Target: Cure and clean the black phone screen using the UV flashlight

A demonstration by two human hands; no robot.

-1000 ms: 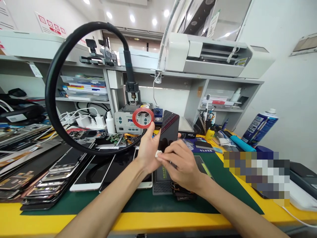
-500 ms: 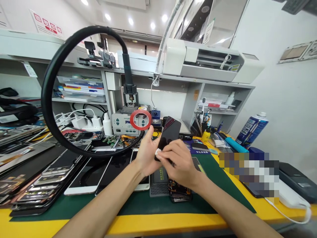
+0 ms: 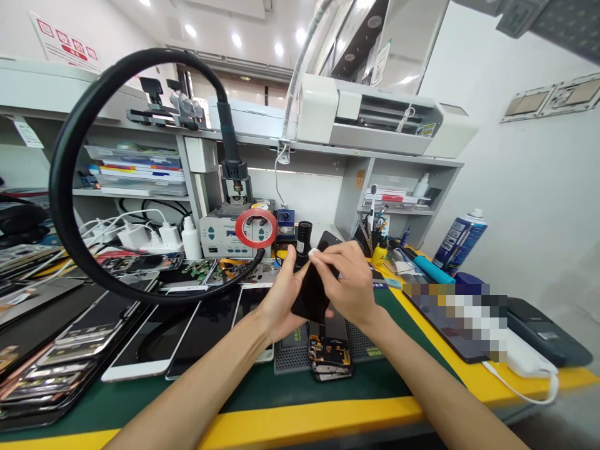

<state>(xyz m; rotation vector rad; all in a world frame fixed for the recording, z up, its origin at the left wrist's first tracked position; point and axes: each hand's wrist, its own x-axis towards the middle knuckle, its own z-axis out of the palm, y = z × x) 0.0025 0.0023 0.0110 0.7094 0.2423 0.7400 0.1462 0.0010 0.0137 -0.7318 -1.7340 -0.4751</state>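
My left hand point(image 3: 280, 294) holds up a dark phone screen point(image 3: 310, 292), its fingers behind the panel and the thumb standing up beside its left edge. A small white wad point(image 3: 313, 253), perhaps cotton or tissue, is pinched in the fingers of my right hand point(image 3: 345, 278). The wad is at the upper left edge of the screen, and my right hand covers much of the panel's right side. Below both hands an opened phone point(image 3: 329, 356) with exposed inner parts lies on a grey perforated pad point(image 3: 291, 357).
Several phone panels point(image 3: 152, 340) and a stack of dismantled phones point(image 3: 70, 350) lie to the left on the green mat point(image 3: 375, 390). A thick black hose point(image 3: 59, 169) loops in front of the hot-air station point(image 3: 222, 234). A spray can point(image 3: 462, 240) and a white charger point(image 3: 529, 356) stand right.
My right hand has moved the white wad from the screen's lower part up to its upper left edge. The screen is turned and lower, uncovering a black cylinder behind. The view has swung slightly right.
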